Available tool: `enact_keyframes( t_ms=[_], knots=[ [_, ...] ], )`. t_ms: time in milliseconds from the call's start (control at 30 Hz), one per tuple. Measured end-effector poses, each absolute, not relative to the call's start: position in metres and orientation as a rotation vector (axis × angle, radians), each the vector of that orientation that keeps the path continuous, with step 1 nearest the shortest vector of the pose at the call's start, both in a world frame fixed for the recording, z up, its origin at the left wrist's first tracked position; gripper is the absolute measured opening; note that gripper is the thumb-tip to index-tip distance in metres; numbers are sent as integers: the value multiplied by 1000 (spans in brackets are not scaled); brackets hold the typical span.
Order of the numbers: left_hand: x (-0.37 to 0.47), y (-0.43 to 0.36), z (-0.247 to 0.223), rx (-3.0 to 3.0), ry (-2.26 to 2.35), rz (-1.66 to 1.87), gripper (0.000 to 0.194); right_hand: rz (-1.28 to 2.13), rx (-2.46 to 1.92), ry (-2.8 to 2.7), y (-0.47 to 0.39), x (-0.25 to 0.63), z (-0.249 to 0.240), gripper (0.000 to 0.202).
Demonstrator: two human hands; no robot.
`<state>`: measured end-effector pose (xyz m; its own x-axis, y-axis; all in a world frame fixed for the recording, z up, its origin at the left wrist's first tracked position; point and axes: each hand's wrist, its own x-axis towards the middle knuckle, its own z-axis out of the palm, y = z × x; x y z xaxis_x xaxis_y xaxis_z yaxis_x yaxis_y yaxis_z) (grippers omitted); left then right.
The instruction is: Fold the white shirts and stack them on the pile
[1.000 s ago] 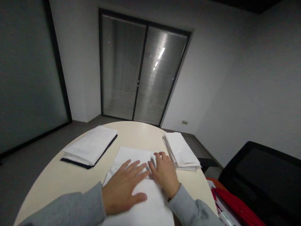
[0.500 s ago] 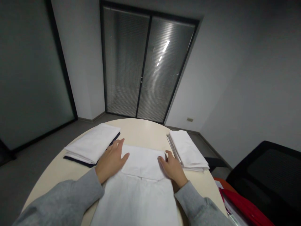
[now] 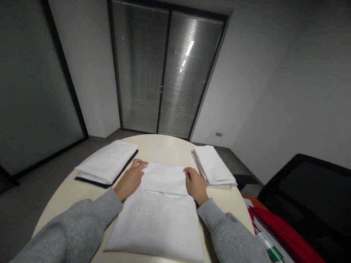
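Note:
A white cloth (image 3: pixel 159 223) lies flat on the table in front of me, its far end folded over towards me into a band (image 3: pixel 164 179). A small notch shows at the middle of the band's near edge. My left hand (image 3: pixel 132 179) pinches the band's far left corner between thumb and fingers. At the far right corner, my right hand (image 3: pixel 196 183) has its fingertips closed on the same cloth, with the fingers curled. Both wrists rest low beside the cloth's sides.
On the round cream table (image 3: pixel 161 146), a folded white stack (image 3: pixel 109 160) over dark cloth stands left, and another folded white stack (image 3: pixel 215 166) stands right. A black mesh chair (image 3: pixel 309 193) is at the right, with a red item (image 3: pixel 285 233) near it.
Both hands have moved to the far corners of the folded band, and their spread fingers have closed on it. The view has shifted slightly, showing the cloth's near edge.

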<state>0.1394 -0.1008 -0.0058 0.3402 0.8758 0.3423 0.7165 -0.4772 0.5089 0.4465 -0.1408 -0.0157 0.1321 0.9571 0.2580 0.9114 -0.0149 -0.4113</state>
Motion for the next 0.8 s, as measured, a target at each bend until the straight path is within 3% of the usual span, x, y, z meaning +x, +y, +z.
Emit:
enact_keyframes(
  t_ms=[200, 300, 400, 567, 633, 800],
  knots=[
    [155, -142, 27, 2589, 1490, 772, 33, -40, -2057, -1901, -150, 435, -3, 27],
    [174, -183, 34, 2664, 1127, 520, 54, -111, -2009, -1986, -149, 434, 11, 29],
    [188, -211, 31, 2641, 797, 275, 68, -82, -1879, -2147, -135, 428, 24, 43],
    [190, -213, 25, 2577, 712, 245, 69, 180, -1616, -2504, -87, 409, 28, 84],
    [187, -209, 24, 2585, 697, 241, 70, 273, -1580, -2588, -69, 403, 27, 90],
    [188, -211, 16, 2612, 756, 269, 69, 424, -1582, -2665, -41, 394, 32, 69]
  ],
)
